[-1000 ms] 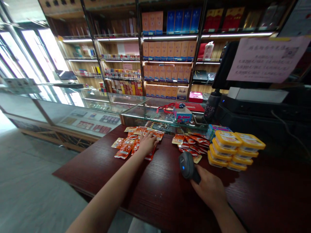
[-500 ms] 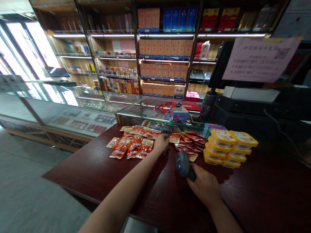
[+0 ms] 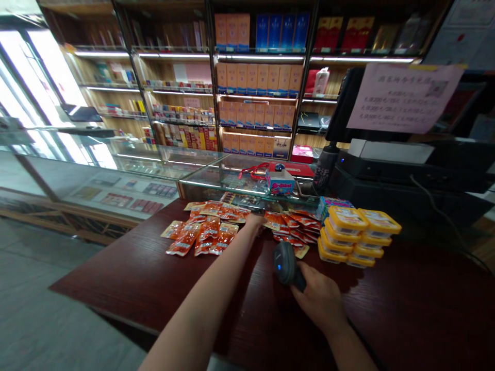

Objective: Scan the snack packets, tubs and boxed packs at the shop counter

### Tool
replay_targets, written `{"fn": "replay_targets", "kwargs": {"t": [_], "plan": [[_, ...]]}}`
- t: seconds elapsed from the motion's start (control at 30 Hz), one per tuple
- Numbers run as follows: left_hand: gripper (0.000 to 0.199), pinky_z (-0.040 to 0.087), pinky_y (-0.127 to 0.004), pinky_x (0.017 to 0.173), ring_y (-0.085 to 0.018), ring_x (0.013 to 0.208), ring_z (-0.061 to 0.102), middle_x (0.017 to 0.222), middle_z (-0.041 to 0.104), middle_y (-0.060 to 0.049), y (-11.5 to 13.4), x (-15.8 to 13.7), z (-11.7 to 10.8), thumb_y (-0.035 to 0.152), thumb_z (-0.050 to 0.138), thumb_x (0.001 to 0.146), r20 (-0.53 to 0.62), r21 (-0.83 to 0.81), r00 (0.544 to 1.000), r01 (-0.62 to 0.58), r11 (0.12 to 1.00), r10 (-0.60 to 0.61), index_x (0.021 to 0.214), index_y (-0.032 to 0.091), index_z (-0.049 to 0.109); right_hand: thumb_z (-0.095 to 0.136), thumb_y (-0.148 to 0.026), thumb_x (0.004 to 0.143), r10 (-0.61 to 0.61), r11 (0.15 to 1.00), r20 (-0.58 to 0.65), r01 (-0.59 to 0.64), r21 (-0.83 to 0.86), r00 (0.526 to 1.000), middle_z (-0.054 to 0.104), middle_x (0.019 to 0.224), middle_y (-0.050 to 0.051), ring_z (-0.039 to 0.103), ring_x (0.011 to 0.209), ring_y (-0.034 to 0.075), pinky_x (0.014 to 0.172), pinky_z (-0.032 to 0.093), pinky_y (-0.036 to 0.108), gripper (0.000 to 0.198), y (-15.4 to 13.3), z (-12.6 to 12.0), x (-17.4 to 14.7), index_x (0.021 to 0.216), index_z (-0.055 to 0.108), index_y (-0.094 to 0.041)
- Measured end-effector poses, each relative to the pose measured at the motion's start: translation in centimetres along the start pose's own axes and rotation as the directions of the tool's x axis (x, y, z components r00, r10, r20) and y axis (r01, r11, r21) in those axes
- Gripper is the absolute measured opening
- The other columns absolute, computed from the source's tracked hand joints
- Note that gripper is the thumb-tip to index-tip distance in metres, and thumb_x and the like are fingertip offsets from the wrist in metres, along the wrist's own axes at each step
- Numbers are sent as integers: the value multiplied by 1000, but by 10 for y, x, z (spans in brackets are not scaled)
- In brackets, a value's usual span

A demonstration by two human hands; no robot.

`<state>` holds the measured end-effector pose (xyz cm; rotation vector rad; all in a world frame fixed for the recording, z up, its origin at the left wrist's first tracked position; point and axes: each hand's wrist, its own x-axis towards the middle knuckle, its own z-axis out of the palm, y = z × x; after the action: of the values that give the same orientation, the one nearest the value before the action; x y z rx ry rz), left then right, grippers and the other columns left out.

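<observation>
My right hand (image 3: 319, 293) is wrapped round the handle of a dark barcode scanner (image 3: 285, 263) with a blue light, held above the brown counter. My left hand (image 3: 255, 222) reaches forward between two groups of orange snack packets. Its fingers are mostly hidden behind the back of the hand, so I cannot make out their grip. To its left lie several loosely spread orange packets (image 3: 209, 232). Close to its right is a heaped pile of orange packets (image 3: 296, 226), some overlapping. A dark patch shows just beyond the left hand; what it is stays unclear.
Yellow-lidded tubs (image 3: 348, 221) are stacked on the counter (image 3: 154, 278) right of the packets. Behind stand a glass display case (image 3: 216, 180), a small pink-and-blue box (image 3: 280, 184) and a monitor with a pink sign (image 3: 402, 98). Stocked shelves (image 3: 259, 93) line the wall.
The view has shifted slightly, so the counter and its goods sit a little further left. My left hand has changed its angle beside the right-hand pile. The scanner stays in my right hand.
</observation>
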<state>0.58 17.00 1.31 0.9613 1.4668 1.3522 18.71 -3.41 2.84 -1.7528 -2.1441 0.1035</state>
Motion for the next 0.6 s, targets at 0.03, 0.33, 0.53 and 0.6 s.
{"fn": "replay_targets", "kwargs": {"t": [0.03, 0.33, 0.53, 0.6], "plan": [[29, 49, -29, 49, -18, 50, 60, 47, 52, 1, 1, -4, -3, 11, 74, 56, 22, -20, 999, 49, 999, -49, 55, 17, 46, 56, -26, 80, 5, 1000, -1, -5, 6, 1000, 70, 94, 5, 65, 84, 20, 69, 42, 27, 31, -1, -1, 0, 111, 59, -21], [33, 47, -21, 54, -9, 52, 55, 56, 53, 5, -21, -64, -43, 24, 74, 59, 20, -281, 983, -171, 944, 184, 66, 18, 42, 56, -31, 80, 36, 975, -20, -30, 219, 999, 71, 94, 5, 66, 84, 22, 70, 44, 28, 29, -1, -6, -1, 108, 60, -24], [31, 46, -22, 61, -10, 59, 57, 62, 58, 4, -32, -72, -47, 26, 72, 58, 13, -321, 957, -271, 907, 291, 69, 19, 43, 59, -39, 76, 60, 850, 11, -57, 524, 998, 72, 93, 6, 67, 87, 23, 73, 49, 29, 31, 1, -19, -1, 100, 63, -20], [30, 46, -23, 61, -11, 60, 57, 63, 57, 4, -32, -72, -46, 26, 71, 59, 22, -322, 955, -274, 906, 296, 69, 19, 43, 60, -39, 75, 60, 826, 13, -57, 561, 998, 72, 96, 7, 66, 90, 23, 77, 50, 30, 31, 2, -21, -2, 98, 64, -19]]}}
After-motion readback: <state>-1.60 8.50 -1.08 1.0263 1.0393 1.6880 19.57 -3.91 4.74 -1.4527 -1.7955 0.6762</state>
